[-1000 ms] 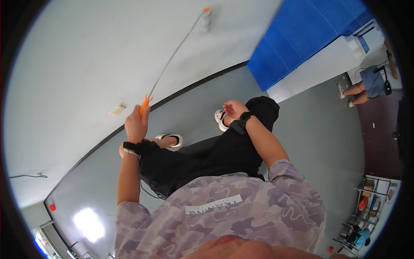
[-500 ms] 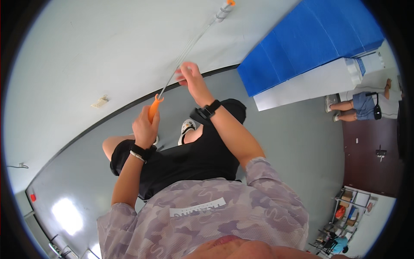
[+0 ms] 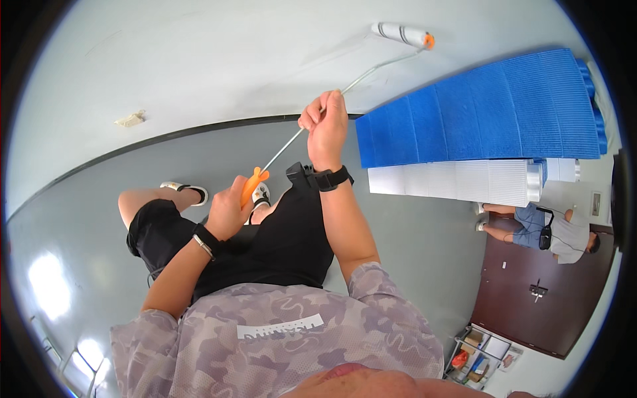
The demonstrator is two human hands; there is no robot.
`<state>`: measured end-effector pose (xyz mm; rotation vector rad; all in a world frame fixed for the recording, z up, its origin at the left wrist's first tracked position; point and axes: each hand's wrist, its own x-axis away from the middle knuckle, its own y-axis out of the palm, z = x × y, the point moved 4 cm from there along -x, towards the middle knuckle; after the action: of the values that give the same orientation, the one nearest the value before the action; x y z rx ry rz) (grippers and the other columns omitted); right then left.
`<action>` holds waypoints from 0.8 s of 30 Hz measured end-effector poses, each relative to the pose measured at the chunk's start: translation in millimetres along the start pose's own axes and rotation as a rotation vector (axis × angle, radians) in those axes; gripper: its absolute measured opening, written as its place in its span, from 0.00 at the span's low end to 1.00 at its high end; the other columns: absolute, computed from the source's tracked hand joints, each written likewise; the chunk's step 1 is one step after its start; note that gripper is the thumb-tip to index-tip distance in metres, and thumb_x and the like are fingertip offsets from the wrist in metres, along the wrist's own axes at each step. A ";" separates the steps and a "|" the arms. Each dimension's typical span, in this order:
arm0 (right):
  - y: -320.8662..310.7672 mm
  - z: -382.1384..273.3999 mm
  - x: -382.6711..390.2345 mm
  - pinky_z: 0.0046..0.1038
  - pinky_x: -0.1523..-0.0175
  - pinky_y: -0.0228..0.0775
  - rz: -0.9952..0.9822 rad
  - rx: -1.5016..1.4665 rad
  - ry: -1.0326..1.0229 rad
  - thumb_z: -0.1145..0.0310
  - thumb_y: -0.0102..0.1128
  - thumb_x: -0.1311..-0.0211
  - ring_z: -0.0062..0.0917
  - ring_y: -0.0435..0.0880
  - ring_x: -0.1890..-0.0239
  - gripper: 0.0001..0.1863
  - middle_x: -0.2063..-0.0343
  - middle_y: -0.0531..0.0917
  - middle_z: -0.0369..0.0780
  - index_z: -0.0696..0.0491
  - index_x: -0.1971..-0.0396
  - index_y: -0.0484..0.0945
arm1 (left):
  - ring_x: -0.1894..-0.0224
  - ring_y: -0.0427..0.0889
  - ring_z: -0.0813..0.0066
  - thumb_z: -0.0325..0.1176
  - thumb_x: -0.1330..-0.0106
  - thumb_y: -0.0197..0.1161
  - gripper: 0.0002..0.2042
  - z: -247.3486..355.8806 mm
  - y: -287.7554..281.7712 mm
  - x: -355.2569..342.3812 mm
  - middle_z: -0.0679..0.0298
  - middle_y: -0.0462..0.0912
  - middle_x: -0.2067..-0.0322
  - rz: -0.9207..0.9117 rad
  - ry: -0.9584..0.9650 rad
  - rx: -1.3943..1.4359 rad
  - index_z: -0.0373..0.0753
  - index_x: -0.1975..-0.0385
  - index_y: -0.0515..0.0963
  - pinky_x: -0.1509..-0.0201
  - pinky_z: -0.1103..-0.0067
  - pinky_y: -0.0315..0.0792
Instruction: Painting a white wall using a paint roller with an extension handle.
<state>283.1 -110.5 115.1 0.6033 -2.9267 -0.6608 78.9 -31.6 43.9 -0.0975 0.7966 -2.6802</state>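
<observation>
I hold a long paint roller [image 3: 284, 147] with an orange handle, a thin bent metal rod and a white striped roller sleeve [image 3: 400, 33]. My left hand [image 3: 229, 209] is closed around the orange handle [image 3: 251, 187]. My right hand [image 3: 326, 132] grips the rod partway up, its fingers pinched around the metal. Beyond that hand, the sleeve with its orange end cap appears over the white wall [image 3: 199, 73]; I cannot tell whether it touches.
Blue ribbed panels [image 3: 478, 109] stand along the wall at right, above white ribbed ones [image 3: 451, 182]. Farther right, a person [image 3: 531, 225] stands near a dark red door [image 3: 531, 292]. A shelf rack [image 3: 481, 355] holds items at lower right. A small wall fitting [image 3: 131, 119] is at left.
My right hand, earlier loose and blurred beside the rod, now grips it. The roller sleeve has swung right and lies more sideways. The whole view has also shifted.
</observation>
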 end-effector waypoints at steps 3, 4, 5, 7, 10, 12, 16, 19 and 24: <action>-3.1 7.7 -5.8 0.24 0.76 0.56 -0.054 0.101 0.019 0.54 0.33 0.31 0.19 0.58 0.85 0.19 0.86 0.58 0.33 0.49 0.80 0.55 | 0.75 0.75 0.47 0.26 0.48 0.54 0.11 -6.4 9.6 0.0 0.50 0.74 0.80 -0.015 -0.033 0.040 0.37 0.64 0.65 0.73 0.63 0.68; -10.2 13.5 -8.3 0.24 0.76 0.57 -0.017 0.137 0.026 0.54 0.33 0.31 0.19 0.59 0.84 0.19 0.86 0.59 0.33 0.49 0.79 0.56 | 0.75 0.75 0.47 0.26 0.48 0.54 0.11 -8.1 12.5 -1.8 0.50 0.74 0.80 -0.014 -0.032 0.044 0.37 0.64 0.65 0.73 0.63 0.68; -17.8 20.1 -10.8 0.23 0.76 0.58 0.017 0.172 0.036 0.54 0.34 0.31 0.20 0.59 0.84 0.18 0.86 0.59 0.33 0.49 0.79 0.56 | 0.75 0.74 0.47 0.26 0.48 0.54 0.11 -9.8 15.9 -2.5 0.50 0.74 0.80 -0.027 -0.048 0.048 0.37 0.65 0.65 0.73 0.63 0.67; -31.4 38.0 -17.7 0.23 0.76 0.58 0.028 0.164 0.122 0.54 0.35 0.31 0.20 0.60 0.84 0.18 0.86 0.59 0.33 0.49 0.79 0.57 | 0.76 0.74 0.47 0.26 0.48 0.54 0.11 -13.8 21.8 -3.5 0.49 0.74 0.81 -0.035 -0.065 0.055 0.36 0.65 0.65 0.73 0.62 0.67; -42.7 47.6 -19.2 0.23 0.76 0.60 0.045 0.171 0.224 0.54 0.36 0.32 0.21 0.61 0.84 0.18 0.86 0.60 0.33 0.49 0.78 0.59 | 0.76 0.74 0.47 0.26 0.49 0.54 0.10 -19.6 23.7 -3.8 0.50 0.74 0.82 -0.027 -0.074 0.022 0.37 0.66 0.65 0.73 0.61 0.67; -35.5 31.1 -13.3 0.23 0.75 0.62 -0.017 0.184 0.160 0.54 0.36 0.32 0.21 0.63 0.83 0.18 0.86 0.62 0.34 0.50 0.78 0.59 | 0.76 0.74 0.47 0.26 0.49 0.54 0.10 -14.5 18.4 1.2 0.50 0.74 0.81 -0.024 -0.055 -0.024 0.37 0.66 0.65 0.74 0.62 0.67; -3.0 -6.1 -7.0 0.23 0.77 0.61 -0.144 0.212 -0.014 0.52 0.35 0.32 0.21 0.65 0.83 0.20 0.86 0.63 0.35 0.51 0.79 0.58 | 0.76 0.75 0.48 0.26 0.49 0.55 0.11 -8.0 9.4 -0.7 0.52 0.74 0.80 0.051 -0.029 -0.062 0.38 0.67 0.64 0.74 0.62 0.68; -4.8 7.1 -7.5 0.22 0.77 0.60 -0.121 0.227 -0.031 0.51 0.34 0.32 0.21 0.66 0.84 0.21 0.86 0.64 0.35 0.51 0.79 0.58 | 0.76 0.75 0.48 0.26 0.49 0.55 0.11 -14.8 5.9 -3.2 0.52 0.74 0.80 0.066 -0.033 -0.092 0.37 0.67 0.63 0.74 0.62 0.68; 0.5 2.0 -9.9 0.21 0.81 0.62 -0.080 0.276 -0.057 0.53 0.31 0.31 0.20 0.66 0.87 0.21 0.88 0.64 0.35 0.51 0.80 0.57 | 0.76 0.74 0.47 0.25 0.50 0.56 0.11 -16.2 -2.0 -8.4 0.50 0.74 0.81 0.054 -0.018 -0.092 0.37 0.68 0.64 0.73 0.62 0.68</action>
<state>291.7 -105.4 113.5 0.7411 -3.0868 -0.2844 83.6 -18.8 31.6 -0.1209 0.9042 -2.5889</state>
